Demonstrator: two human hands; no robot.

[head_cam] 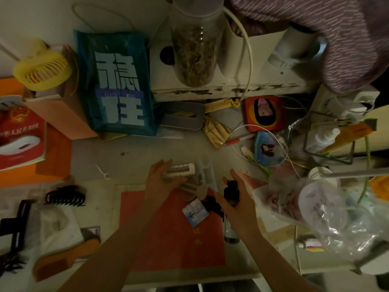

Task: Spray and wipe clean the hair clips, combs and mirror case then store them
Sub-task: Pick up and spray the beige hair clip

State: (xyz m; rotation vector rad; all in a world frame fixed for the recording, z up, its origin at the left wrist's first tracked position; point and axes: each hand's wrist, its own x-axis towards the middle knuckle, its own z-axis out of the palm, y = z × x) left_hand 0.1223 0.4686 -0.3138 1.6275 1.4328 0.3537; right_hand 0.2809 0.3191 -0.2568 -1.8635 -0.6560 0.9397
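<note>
Cluttered dim desk (134, 157). My left hand (161, 182) grips a white clip (182, 170), my right hand (235, 204) wraps the spray bottle (231, 209). Black claw clip (65, 197) and wooden comb (63, 258) sit well apart, untouched, so I'd guess early days.

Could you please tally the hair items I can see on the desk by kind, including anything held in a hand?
Black claw clips: 1, lying left of the red sheet
White clips or combs: 1, in the left hand; exact kind unclear
Wooden brushes: 1, lower left
Total: 3

The right hand holds a dark spray bottle, not counted.
</note>
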